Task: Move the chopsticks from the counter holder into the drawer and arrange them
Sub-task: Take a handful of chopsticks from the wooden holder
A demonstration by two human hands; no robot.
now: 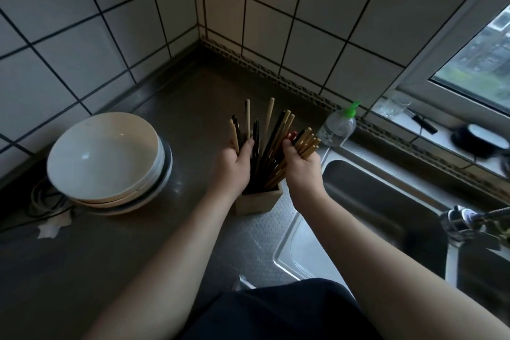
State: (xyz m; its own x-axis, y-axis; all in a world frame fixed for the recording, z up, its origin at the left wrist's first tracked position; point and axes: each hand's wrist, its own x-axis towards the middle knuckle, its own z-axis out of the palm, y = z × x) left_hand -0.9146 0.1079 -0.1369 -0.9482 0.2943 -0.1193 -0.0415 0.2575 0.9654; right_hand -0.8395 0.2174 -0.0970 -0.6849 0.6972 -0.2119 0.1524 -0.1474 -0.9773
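Both hands [265, 165] clenched around upright chopsticks [271, 132] fanning upward from holder [258, 201].

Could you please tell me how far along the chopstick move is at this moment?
Nothing looks finished: the chopsticks stand in the wooden holder on the counter. In hand: the left hand and right hand each grip a bunch. Left: lifting them out, placing and arranging them in the drawer, which is not in view.

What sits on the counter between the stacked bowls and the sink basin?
In the head view, the wooden holder of chopsticks stands between the bowls and sink, with the left hand and right hand gripping its chopsticks.
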